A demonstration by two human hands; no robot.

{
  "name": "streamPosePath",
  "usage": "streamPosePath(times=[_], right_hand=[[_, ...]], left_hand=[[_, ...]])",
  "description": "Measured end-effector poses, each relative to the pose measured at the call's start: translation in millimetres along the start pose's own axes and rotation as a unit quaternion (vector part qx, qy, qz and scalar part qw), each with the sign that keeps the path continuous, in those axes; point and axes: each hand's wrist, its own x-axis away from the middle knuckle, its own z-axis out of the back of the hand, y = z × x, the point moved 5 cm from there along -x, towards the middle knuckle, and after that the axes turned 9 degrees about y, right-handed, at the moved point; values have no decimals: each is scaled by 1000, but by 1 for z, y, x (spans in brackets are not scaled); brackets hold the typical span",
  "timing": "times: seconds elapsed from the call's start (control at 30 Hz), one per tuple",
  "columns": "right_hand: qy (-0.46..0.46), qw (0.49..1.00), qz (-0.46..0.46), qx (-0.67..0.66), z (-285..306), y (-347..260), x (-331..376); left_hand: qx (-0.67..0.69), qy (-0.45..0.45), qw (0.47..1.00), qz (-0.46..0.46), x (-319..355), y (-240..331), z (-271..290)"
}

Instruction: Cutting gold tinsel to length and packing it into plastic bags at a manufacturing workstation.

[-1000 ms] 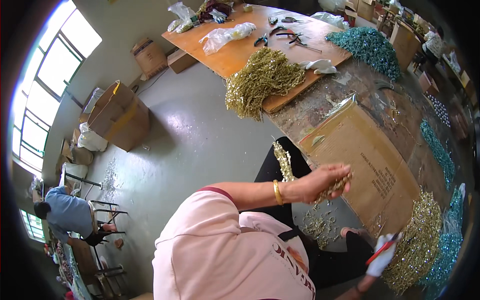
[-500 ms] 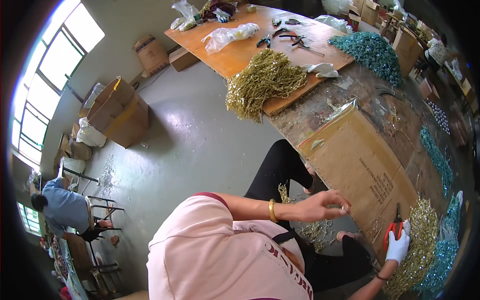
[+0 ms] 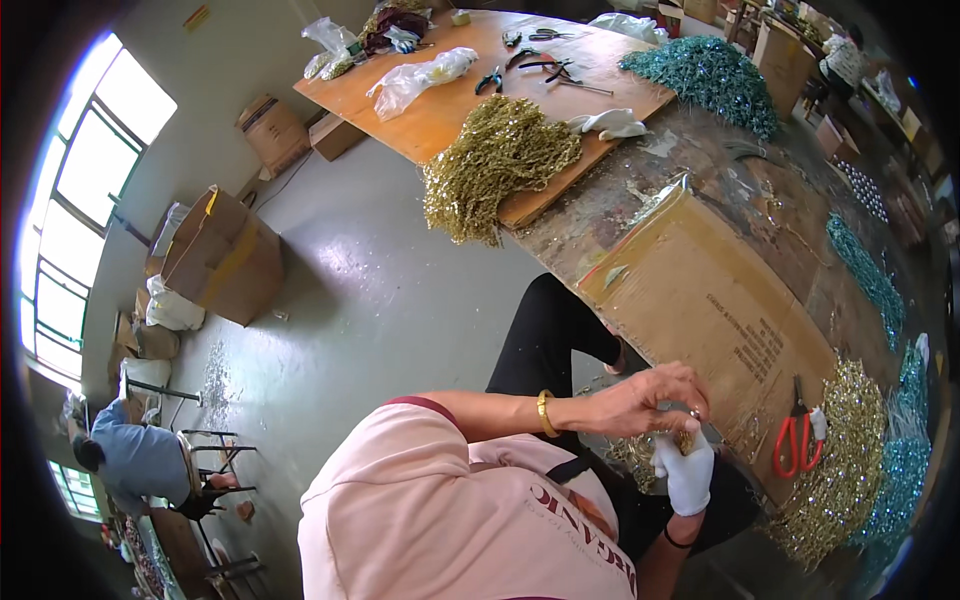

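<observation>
My left hand (image 3: pixel 645 402), bare with a gold bangle at the wrist, is closed in a pinch above my lap. Just below its fingertips my right hand (image 3: pixel 687 478), in a white glove, has its thumb and fingers pressed together. A small glint shows where the fingers meet, too small to name. Behind the hands hang gold tinsel strands (image 3: pixel 630 456), partly hidden. Red-handled scissors (image 3: pixel 798 440) lie at the edge of the cardboard sheet (image 3: pixel 715 300), beside a pile of gold tinsel (image 3: pixel 835 465). No hand touches them.
Blue tinsel (image 3: pixel 900 480) lies beyond the gold pile at right. On the worktable's orange board (image 3: pixel 400 120) are another gold bundle (image 3: pixel 500 160), a white glove (image 3: pixel 612 124) and several pliers (image 3: pixel 540 62). A big carton (image 3: pixel 225 260) stands on the floor; a person (image 3: pixel 145 460) sits at far left.
My right hand has let go of the scissors and moved left to meet my left hand. The scissors now lie on the cardboard. The view has shifted slightly.
</observation>
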Motion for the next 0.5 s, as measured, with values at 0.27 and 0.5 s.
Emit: streamPosePath(times=[0.27,0.5], right_hand=[[38,986,30,159,30,45,3],[9,989,-47,140,53,65,26]], left_hand=[[386,239,876,162,-1,-27,25],[379,329,861,81,-17,-28,69]])
